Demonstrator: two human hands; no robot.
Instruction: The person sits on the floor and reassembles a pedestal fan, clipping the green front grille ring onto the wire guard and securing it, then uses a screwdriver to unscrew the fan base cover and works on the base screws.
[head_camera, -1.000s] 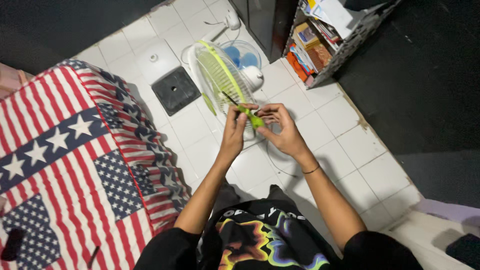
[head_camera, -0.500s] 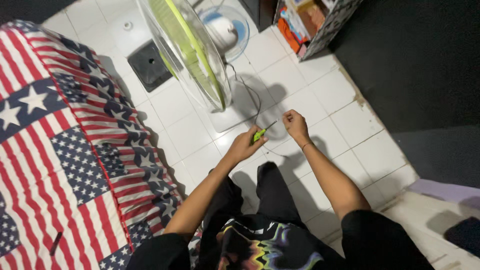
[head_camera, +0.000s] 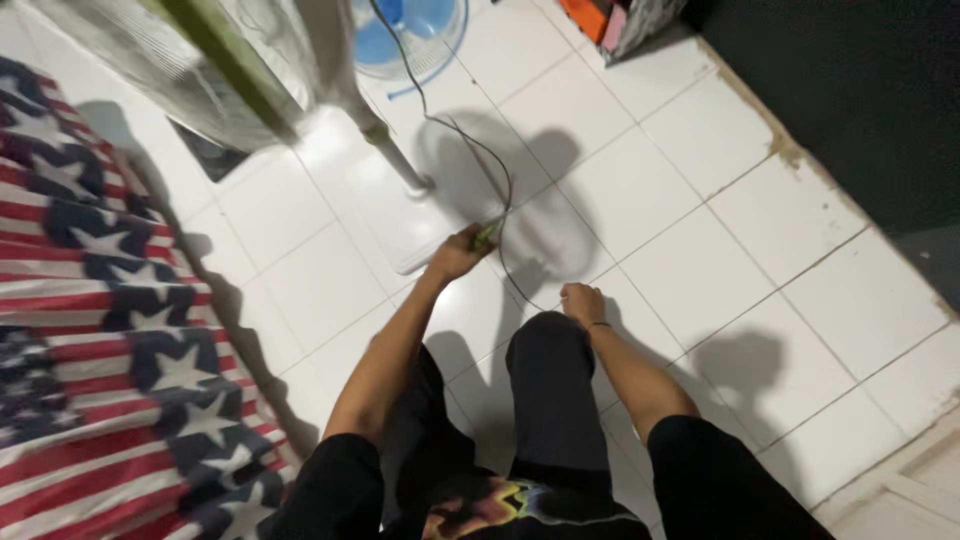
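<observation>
My left hand (head_camera: 457, 254) is closed around a small green-handled tool (head_camera: 487, 234) and holds it low over the white tile floor, beside the white base (head_camera: 395, 225) of a standing fan. My right hand (head_camera: 582, 302) rests in a loose fist on my right knee and holds nothing that I can see. A thin dark cable (head_camera: 492, 165) runs from the top of the view, loops across the tiles and passes close to the tool. The fan's pole (head_camera: 385, 140) rises from the base to its blurred green-rimmed grille (head_camera: 215, 65) at top left.
A star-and-stripe patterned blanket (head_camera: 90, 330) covers the left side. A blue fan part (head_camera: 415, 30) lies on the tiles at the top. A dark square drain cover (head_camera: 205, 155) sits behind the grille. A crate of coloured items (head_camera: 620, 20) stands top right, next to a black mat (head_camera: 860, 90).
Both hands have come down from the fan grille to the floor. The left hand carried the green tool to the fan base; the right hand dropped onto my knee. The view tilted downward.
</observation>
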